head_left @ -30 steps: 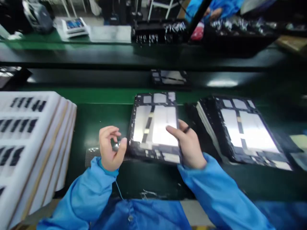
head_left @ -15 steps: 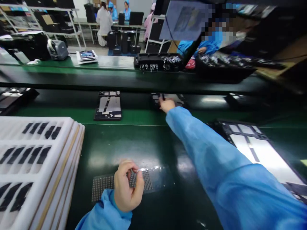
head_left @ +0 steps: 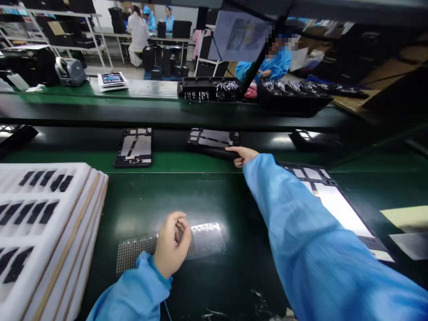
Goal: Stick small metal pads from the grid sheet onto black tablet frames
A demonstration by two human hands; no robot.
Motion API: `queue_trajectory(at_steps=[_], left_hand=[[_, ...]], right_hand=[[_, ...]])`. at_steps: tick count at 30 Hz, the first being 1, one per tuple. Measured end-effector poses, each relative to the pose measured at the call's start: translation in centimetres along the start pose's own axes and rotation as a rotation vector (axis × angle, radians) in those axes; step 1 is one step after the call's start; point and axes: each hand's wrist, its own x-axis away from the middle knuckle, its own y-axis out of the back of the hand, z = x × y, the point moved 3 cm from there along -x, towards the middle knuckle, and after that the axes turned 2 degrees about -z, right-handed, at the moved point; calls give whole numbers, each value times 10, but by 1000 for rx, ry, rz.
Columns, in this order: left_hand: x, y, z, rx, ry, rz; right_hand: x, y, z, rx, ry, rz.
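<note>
My right hand [head_left: 243, 156] reaches far forward and grips the near right corner of a tablet with its back off [head_left: 214, 139], thumb or finger lying on its edge. The tablet is slightly tilted on the dark strip beyond the green table. My left hand [head_left: 173, 245] is curled, fingertips close to the thumb; whatever they hold, if anything, is hidden. It hovers over a clear plastic sheet with rows of small square pads [head_left: 133, 254]. A larger opened tablet with a bright silver inside [head_left: 341, 205] lies by my right sleeve.
Stacked white foam trays [head_left: 76, 178] with black parts stand at left. Another opened tablet [head_left: 135, 147] lies ahead, a dark device [head_left: 310, 138] farther right. Black bins [head_left: 294, 100] line the raised shelf; a co-worker in blue [head_left: 279, 62] sits behind it. Yellow paper [head_left: 408, 217] lies at right.
My right hand has shifted from on top of the tablet to its near right corner and now grips it. My left hand stays curled over the sheet. The view has swung slightly right.
</note>
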Motion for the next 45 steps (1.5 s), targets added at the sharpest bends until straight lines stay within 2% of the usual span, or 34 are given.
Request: queue_trajectory(at_steps=[3,6,8,10,11,13,15,16,18,20,23,24,27,29,33,37,45], left_hand=[[-37,-35,0,125,254,22],[-77,-77,-6,217,396,86],[-86,-90,-9,224,433,125],[-72,-90,-11,191,455,216],[-57,-87,-12,164,465,295],[-19,-81,-17,103,477,510],[17,-77,-24,31,457,728],[31,-76,-28,-16,428,807],[42,-73,-37,-137,329,865],[32,-64,-47,-279,201,792],[-6,-35,-58,-460,33,611],[-19,-24,-58,-499,-5,591],[-46,1,-48,-562,-69,656],[-52,9,-38,-579,-84,709],[-48,8,-29,-602,-101,740],[-47,3,-32,-758,-130,773],[-49,-1,-36,-893,-119,817]], right_hand=[[66,-11,-38,-56,-110,107],[173,-1,-85,-72,-123,287],[248,29,-111,-59,-135,464],[304,77,-125,-52,-131,537],[322,104,-128,-39,-117,519],[340,153,-129,22,-41,366],[341,185,-126,57,34,196],[338,191,-122,45,73,155],[328,183,-111,6,134,191],[312,153,-96,-6,208,311],[278,87,-78,31,360,519],[266,63,-78,54,408,591],[229,8,-96,139,414,699],[213,-10,-113,194,392,731],[207,-14,-127,180,392,776],[211,-8,-125,168,383,769],[204,-15,-112,332,508,798]])
